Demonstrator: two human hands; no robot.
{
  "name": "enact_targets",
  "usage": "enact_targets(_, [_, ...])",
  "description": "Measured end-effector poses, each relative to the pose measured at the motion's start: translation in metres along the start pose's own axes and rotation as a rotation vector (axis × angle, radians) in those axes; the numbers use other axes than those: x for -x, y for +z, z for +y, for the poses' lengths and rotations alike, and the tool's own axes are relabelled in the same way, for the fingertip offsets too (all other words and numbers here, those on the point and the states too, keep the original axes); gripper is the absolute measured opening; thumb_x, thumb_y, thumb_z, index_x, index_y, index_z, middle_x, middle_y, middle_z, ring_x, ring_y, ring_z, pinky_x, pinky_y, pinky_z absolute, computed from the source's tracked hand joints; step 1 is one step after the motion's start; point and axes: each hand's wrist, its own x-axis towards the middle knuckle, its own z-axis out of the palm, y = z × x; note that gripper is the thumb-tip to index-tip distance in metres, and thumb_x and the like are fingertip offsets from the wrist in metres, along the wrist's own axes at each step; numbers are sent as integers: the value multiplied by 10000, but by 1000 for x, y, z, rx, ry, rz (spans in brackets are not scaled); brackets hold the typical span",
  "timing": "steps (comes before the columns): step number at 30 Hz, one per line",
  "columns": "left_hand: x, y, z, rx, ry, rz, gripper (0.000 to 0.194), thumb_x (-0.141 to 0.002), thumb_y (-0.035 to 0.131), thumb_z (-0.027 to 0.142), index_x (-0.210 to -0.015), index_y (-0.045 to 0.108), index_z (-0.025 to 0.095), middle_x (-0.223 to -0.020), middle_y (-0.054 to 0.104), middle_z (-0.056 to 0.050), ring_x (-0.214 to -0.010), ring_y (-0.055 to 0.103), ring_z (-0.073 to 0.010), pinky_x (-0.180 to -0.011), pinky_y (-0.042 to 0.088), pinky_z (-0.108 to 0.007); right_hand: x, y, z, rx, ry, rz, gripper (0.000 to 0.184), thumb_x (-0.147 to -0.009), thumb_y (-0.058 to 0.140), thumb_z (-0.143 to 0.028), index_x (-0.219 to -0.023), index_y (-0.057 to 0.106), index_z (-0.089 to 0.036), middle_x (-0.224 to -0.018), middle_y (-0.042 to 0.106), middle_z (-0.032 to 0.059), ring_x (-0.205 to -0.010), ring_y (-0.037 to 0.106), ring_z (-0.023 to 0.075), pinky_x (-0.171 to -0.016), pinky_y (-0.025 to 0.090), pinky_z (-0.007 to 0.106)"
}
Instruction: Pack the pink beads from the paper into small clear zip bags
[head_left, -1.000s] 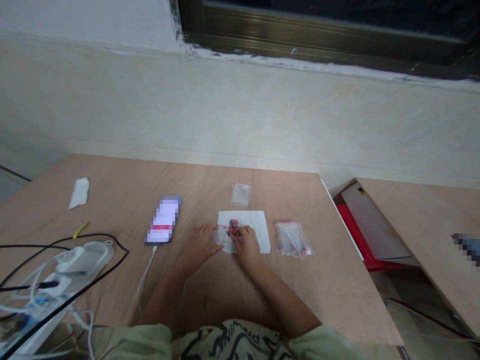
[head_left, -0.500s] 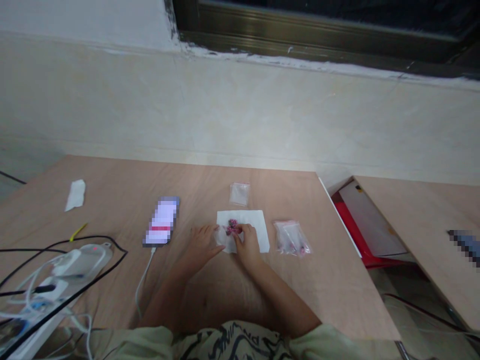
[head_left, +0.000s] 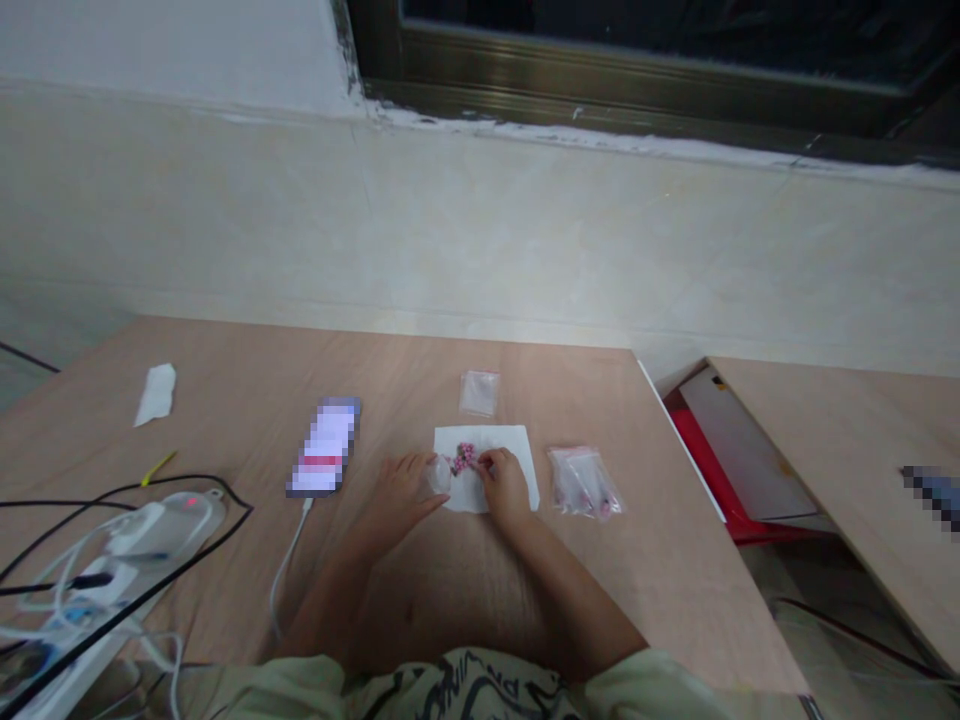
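Observation:
A small heap of pink and dark red bead-like pieces (head_left: pixel 463 457) lies on a white sheet of paper (head_left: pixel 517 440). My left hand (head_left: pixel 405 488) is at the paper's left edge, thumb and fingers around a small clear plastic bag (head_left: pixel 438 476) whose mouth faces the heap. To the right of the pieces, my right hand (head_left: pixel 506 488) rests over the paper, its fingers curled and the fingertips together. Whatever may be between those fingertips is too small to make out.
Behind the paper lies a stack of clear zip bags (head_left: pixel 479 392). Filled zip bags (head_left: pixel 585 481) lie to its right. A phone (head_left: pixel 325 447) with a white cable is at the left, near a power strip (head_left: pixel 161 530), black cords and a torn white paper piece (head_left: pixel 156 393).
My right hand has drawn back a little to the right from the pink pieces, so more of the heap shows. The left hand stays with the bag, which now shows more clearly.

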Motion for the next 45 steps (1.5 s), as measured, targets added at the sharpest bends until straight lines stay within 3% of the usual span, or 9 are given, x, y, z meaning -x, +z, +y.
enact_targets(4, [-4, -1, 6, -14, 7, -15, 401, -683, 574, 313, -1034, 491, 137, -1047, 585, -107, -996, 512, -255, -875, 345, -418, 4, 1, -12, -158, -138, -18, 63, -735, 535, -213, -760, 577, -173, -736, 580, 29, -758, 508, 161, -730, 379, 276])
enact_targets(8, [-3, 0, 3, -6, 16, 10, 433, -669, 595, 308, -1045, 483, 125, -1048, 581, -121, -1000, 506, -261, -862, 355, -421, 5, 4, -10, 1, -14, 60, 112, -729, 525, -206, -812, 565, -143, -789, 567, 78, -787, 482, 198, -705, 377, 301])
enact_targets(13, [1, 2, -2, -10, 5, 32, 404, -654, 610, 288, -1017, 504, 147, -1032, 589, -115, -983, 516, -254, -859, 352, -407, 4, 8, 1, 155, 23, 20, 75, -721, 509, -153, -745, 580, -159, -796, 568, 97, -793, 463, 220, -694, 367, 312])
enact_targets(20, [-1, 2, 5, -28, -8, -2, 441, -672, 597, 306, -1054, 478, 119, -1047, 579, -119, -986, 501, -259, -862, 338, -412, 9, 2, -16, -113, -140, 1, 93, -752, 509, -214, -779, 585, -167, -762, 589, 41, -776, 489, 168, -735, 361, 279])
enact_targets(25, [-3, 3, -3, 14, 23, 30, 446, -658, 601, 344, -1042, 476, 154, -1047, 576, -99, -989, 502, -248, -851, 352, -410, 4, 6, -7, 79, 5, 54, 128, -750, 491, -206, -818, 579, -142, -796, 570, 86, -794, 464, 205, -713, 360, 304])
enact_targets(36, [-3, 5, -8, 34, 31, 58, 434, -654, 600, 333, -1031, 493, 144, -1026, 585, -109, -979, 514, -251, -869, 357, -422, -2, 11, -3, 224, 5, -12, 113, -747, 498, -175, -799, 593, -147, -812, 578, 96, -790, 475, 206, -692, 356, 282])
enact_targets(40, [-3, 6, -7, 22, 6, 47, 443, -653, 598, 337, -1036, 499, 137, -1030, 585, -107, -983, 512, -259, -867, 358, -419, -3, 10, 0, 188, -10, -3, 119, -752, 485, -170, -784, 596, -144, -801, 579, 95, -783, 474, 205, -693, 358, 285])
enact_targets(45, [-5, 2, 0, 11, -13, 12, 451, -644, 614, 312, -1039, 495, 129, -1041, 583, -115, -988, 507, -253, -865, 356, -410, -2, 3, -4, -18, -12, 49, 107, -748, 490, -193, -756, 587, -149, -741, 584, 59, -751, 496, 179, -708, 366, 290])
